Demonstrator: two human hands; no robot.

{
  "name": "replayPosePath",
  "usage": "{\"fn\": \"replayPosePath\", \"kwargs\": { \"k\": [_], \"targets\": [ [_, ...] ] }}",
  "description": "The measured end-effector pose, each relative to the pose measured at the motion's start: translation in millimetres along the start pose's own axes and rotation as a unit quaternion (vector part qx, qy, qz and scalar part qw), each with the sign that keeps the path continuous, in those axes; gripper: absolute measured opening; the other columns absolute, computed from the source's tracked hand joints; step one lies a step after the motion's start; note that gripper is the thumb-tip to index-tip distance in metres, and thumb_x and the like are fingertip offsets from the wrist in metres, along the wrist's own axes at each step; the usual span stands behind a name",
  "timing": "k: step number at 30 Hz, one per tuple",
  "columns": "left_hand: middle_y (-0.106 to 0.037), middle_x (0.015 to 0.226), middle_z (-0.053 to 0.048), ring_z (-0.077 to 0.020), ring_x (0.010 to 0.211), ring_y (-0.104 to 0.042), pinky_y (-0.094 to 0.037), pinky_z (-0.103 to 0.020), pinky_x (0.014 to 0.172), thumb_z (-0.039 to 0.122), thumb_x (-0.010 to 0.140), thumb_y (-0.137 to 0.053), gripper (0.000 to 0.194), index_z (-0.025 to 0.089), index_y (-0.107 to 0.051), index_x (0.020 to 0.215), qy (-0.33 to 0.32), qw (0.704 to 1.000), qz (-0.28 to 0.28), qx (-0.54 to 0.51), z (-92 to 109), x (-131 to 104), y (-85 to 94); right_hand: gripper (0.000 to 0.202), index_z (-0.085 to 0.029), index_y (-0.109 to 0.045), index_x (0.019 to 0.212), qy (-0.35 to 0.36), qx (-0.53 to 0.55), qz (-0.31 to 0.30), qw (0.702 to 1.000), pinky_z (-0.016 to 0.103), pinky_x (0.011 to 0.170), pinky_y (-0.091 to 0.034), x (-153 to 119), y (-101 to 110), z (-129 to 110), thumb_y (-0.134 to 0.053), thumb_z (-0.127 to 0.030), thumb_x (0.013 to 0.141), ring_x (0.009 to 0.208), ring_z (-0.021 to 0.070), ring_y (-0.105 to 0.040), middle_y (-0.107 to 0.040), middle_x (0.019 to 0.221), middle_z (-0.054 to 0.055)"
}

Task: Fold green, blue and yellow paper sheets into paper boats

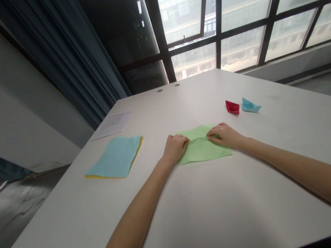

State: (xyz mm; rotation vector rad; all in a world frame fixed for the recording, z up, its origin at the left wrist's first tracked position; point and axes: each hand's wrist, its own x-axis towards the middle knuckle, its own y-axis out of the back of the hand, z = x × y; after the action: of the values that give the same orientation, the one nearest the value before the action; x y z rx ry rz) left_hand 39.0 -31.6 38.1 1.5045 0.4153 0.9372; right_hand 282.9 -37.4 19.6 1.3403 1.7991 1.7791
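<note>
A green sheet of paper (204, 151) lies on the white table in front of me, with a crease or raised fold running across its middle. My left hand (176, 145) is closed on the paper's left side, fingers curled and pinching near the crease. On the opposite side my right hand (223, 134) pinches the paper at the right end of the same crease. The hands hide both side edges of the sheet in part.
A red folded paper boat (232, 107) and a light blue paper boat (250, 105) stand at the right. Left of my hands lies a stack of blue and yellow paper (115, 156). A printed sheet (112, 124) rests behind it on the white table (194, 213).
</note>
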Motion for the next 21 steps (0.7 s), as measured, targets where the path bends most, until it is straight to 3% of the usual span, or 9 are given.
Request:
{"fn": "replayPosePath", "kwargs": {
  "k": [7,21],
  "targets": [
    [-0.065,0.083,-0.006,-0.0177,0.080,-0.058,-0.038,-0.031,0.073,0.026,0.082,-0.048,0.018,0.019,-0.065,0.084,-0.019,1.000,-0.004,-0.022,4.2,1.0,-1.4,0.022,-0.021,-0.064,0.090,0.019,0.004,-0.011,1.000,0.033,0.079,-0.037,1.5,-0.9,0.6,-0.045,-0.031,0.084,0.082,0.0175,-0.061,-0.068,0.088,0.005],
    [-0.068,0.085,-0.001,-0.0157,0.077,-0.061,-0.043,-0.025,0.070,0.029,0.083,-0.045,0.021,0.022,-0.064,0.088,0.062,0.984,0.084,-0.142,12.9,5.8,27.5,0.021,-0.021,-0.063,0.085,0.000,0.076,0.090,0.993,0.030,0.077,-0.041,10.5,30.1,-17.5,-0.046,-0.034,0.084,0.078,0.0164,-0.060,-0.068,0.084,0.003]
  ]
}}
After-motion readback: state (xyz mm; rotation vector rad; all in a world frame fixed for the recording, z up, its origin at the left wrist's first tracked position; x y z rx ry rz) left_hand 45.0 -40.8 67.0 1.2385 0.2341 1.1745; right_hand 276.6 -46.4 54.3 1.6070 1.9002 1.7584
